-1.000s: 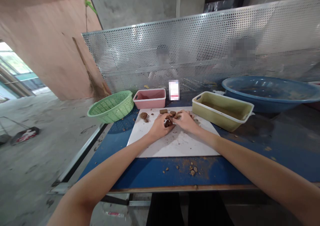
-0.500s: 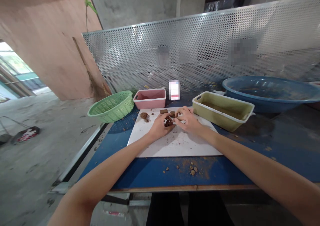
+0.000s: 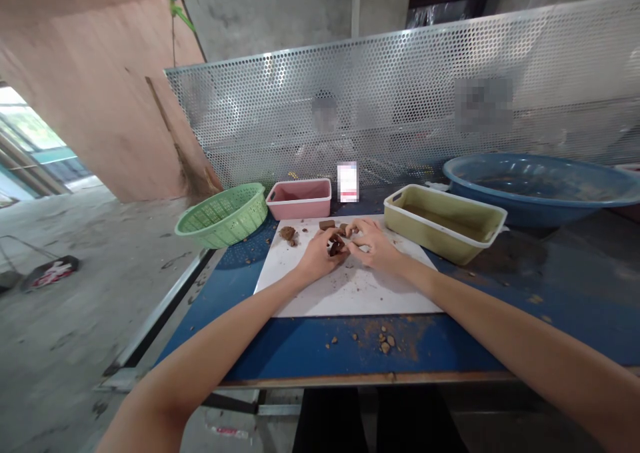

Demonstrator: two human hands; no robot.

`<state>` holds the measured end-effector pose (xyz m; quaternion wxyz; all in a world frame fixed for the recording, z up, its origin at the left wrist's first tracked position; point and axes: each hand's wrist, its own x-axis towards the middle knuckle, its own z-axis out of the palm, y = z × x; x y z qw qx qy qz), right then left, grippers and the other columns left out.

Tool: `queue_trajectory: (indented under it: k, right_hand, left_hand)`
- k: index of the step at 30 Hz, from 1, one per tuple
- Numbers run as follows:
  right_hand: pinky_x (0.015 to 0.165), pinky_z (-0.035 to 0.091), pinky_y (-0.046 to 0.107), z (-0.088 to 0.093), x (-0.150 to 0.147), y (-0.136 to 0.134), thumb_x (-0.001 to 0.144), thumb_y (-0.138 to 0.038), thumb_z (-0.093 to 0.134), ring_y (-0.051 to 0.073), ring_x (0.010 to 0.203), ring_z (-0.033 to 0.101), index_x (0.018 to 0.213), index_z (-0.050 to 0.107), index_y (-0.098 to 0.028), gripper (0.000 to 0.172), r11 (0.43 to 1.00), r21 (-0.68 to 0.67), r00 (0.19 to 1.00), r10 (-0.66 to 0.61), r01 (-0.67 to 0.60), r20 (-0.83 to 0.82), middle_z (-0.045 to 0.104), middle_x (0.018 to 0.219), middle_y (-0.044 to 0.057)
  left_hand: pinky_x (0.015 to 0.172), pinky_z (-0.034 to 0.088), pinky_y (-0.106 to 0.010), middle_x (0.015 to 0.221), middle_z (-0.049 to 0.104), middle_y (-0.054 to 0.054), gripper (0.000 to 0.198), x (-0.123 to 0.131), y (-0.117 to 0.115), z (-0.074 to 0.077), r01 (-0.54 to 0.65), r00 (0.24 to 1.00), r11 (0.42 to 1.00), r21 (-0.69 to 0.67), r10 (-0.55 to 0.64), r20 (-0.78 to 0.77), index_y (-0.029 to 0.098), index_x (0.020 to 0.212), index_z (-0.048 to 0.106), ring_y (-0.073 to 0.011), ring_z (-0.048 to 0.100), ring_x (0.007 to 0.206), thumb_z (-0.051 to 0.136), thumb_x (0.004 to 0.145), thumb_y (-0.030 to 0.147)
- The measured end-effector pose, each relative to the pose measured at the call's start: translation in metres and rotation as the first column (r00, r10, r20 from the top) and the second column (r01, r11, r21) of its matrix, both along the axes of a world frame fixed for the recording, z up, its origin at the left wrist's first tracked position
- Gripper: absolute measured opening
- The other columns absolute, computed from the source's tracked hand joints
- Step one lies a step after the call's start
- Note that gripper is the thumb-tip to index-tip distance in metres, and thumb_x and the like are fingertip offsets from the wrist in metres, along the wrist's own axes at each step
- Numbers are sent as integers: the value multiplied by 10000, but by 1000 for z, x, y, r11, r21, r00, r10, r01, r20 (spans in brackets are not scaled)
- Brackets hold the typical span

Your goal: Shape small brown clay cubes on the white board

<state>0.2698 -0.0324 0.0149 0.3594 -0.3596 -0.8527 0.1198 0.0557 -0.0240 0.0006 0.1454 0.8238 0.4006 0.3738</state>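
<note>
Over the middle of the white board (image 3: 300, 299), my left hand (image 3: 321, 254) curls its fingers round a dark brown clay-like piece (image 3: 335, 246). My right hand (image 3: 374, 245) meets it from the right, thumb and fingers bent and their tips at the piece's edge; what sits between them is too small to make out. Just beyond the fingers lie a brown block (image 3: 327, 225) and a second brown block (image 3: 343, 228), partly hidden by my right hand. A rough brown lump (image 3: 287, 233) rests at the board's far left, with crumbs beside it.
Behind the board stand a green basket (image 3: 225, 229), a pink bin (image 3: 300, 209) and an olive bin (image 3: 440, 239). A blue basin (image 3: 530, 206) is at the far right. Small stones (image 3: 385, 346) lie on the blue table near its front edge. A perforated metal screen (image 3: 390, 106) closes the back.
My right hand's fingers have shifted slightly left and bent closer to the dark brown piece. My left hand stays almost in place.
</note>
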Motion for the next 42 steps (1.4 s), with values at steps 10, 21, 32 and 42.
queue_trajectory:
  k: [10, 21, 32, 42]
  right_hand:
    - [1157, 430, 612, -17, -7, 13, 993, -382, 677, 355, 1260, 554, 901, 691, -264, 150, 976, -184, 965, -156, 118, -209, 663, 1248, 125]
    - [1150, 411, 637, -23, -5, 20, 964, -351, 653, 364, 1242, 569, 833, 716, -251, 176, 967, -176, 952, -222, 186, -210, 647, 1246, 140]
    - [1168, 431, 596, -27, -6, 24, 980, -381, 645, 331, 1220, 597, 855, 735, -244, 206, 979, -169, 953, -156, 115, -260, 649, 1218, 138]
    - [1072, 520, 526, -30, -7, 30, 976, -437, 677, 309, 1119, 670, 879, 754, -239, 234, 970, -243, 945, -95, 17, -314, 698, 1155, 136]
  left_hand:
    - [935, 598, -422, 1195, 762, -93, 493, 1, -2, 2, -2, 1000, 999, -35, 3, 24, 213, 1307, 664, -270, 722, 1047, 818, 842, 273]
    - [986, 580, -432, 1119, 783, -74, 503, 2, -2, 3, -22, 1000, 999, -27, 22, -2, 213, 1294, 667, -291, 704, 1116, 842, 824, 243]
    - [990, 575, -440, 1097, 788, -70, 514, 2, -2, 3, -17, 1000, 1000, -24, 17, 1, 205, 1295, 663, -293, 698, 1114, 848, 816, 233]
    - [936, 583, -424, 1089, 780, -69, 508, 2, -1, 3, -42, 999, 999, -35, 42, -12, 217, 1285, 667, -292, 704, 1082, 856, 816, 265]
